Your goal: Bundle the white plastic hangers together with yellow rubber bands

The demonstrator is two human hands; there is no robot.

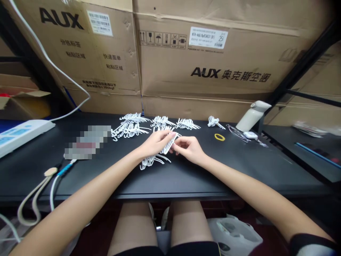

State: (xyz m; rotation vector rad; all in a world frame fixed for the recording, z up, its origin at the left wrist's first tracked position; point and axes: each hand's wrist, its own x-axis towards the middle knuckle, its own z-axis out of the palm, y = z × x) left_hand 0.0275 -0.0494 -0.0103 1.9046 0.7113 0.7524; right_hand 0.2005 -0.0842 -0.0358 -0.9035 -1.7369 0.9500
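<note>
Holds a bunch of hooks (pixel 167 145) at the centre of the desk (pixel 202 177), gripped in left hand (pixel 157 139); has right hand (pixel 190 147), fingers bent, at its 3 o'clock edge, cannot tell whether pinching. Seems to be evening the bunch; likely calls for a steady left grip next. Note pile (pixel 151 161) at 7 o'clock, clumps (pixel 131 129) at 10 and 1, band (pixel 222 138) at 3.

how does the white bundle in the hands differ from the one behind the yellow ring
The held bundle is at the left hand and right hand, while the far bundle lies on the black table. The held bundle's visible strands run roughly side by side; the far bundle looks more bunched. Both are white and made of thin strands.
</note>
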